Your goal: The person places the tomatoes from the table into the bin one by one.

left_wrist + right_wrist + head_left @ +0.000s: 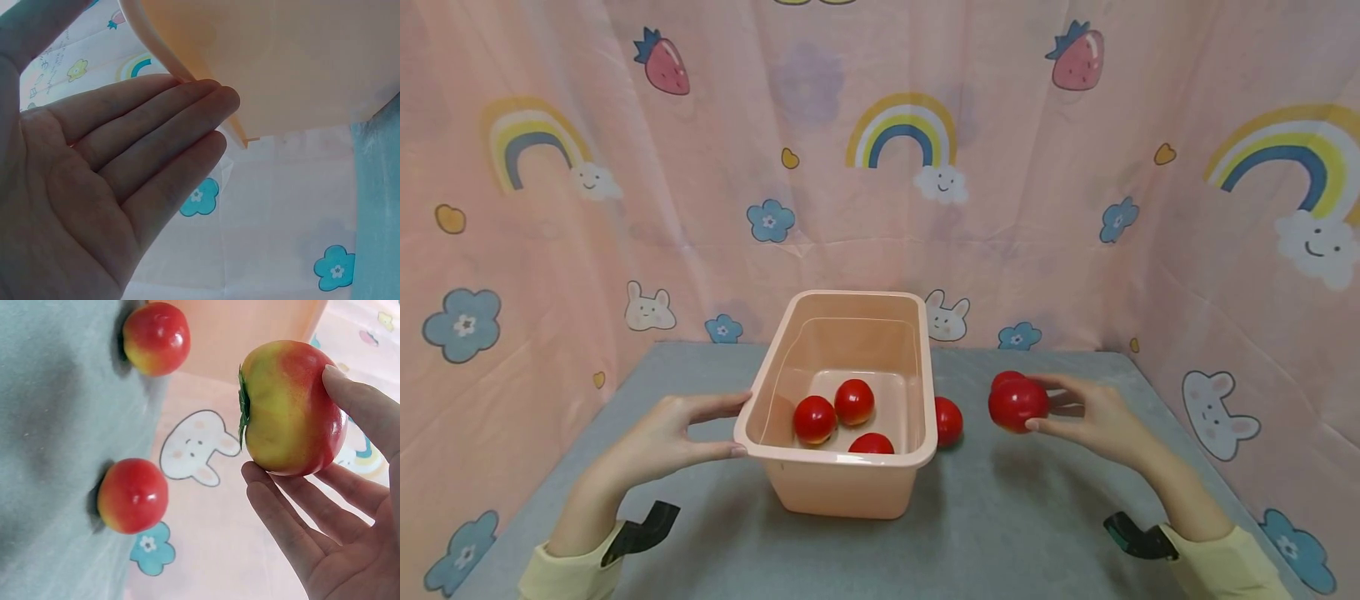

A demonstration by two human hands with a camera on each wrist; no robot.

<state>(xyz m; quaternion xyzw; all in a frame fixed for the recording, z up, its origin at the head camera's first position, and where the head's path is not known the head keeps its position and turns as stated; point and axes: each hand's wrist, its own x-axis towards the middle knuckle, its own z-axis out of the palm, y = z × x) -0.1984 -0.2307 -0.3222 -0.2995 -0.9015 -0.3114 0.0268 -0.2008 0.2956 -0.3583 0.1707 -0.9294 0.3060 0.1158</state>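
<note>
In the head view my right hand (1093, 414) pinches a tomato (1018, 405) between thumb and fingers, raised over the table to the right of a peach plastic bin (838, 487). The right wrist view shows this tomato (290, 412) as red and yellow, with green leaves at its stem end facing the table. My left hand (670, 437) touches the left rim of the bin, its fingers (169, 134) straight in the left wrist view. Inside the bin lie three tomatoes, one (872, 443) partly hidden by the near rim.
One tomato (949, 421) sits on the grey table (700, 542) against the bin's right side in view. Another tomato (1006, 377) shows partly behind the held one. A pink patterned curtain (880, 250) surrounds the table's back and sides.
</note>
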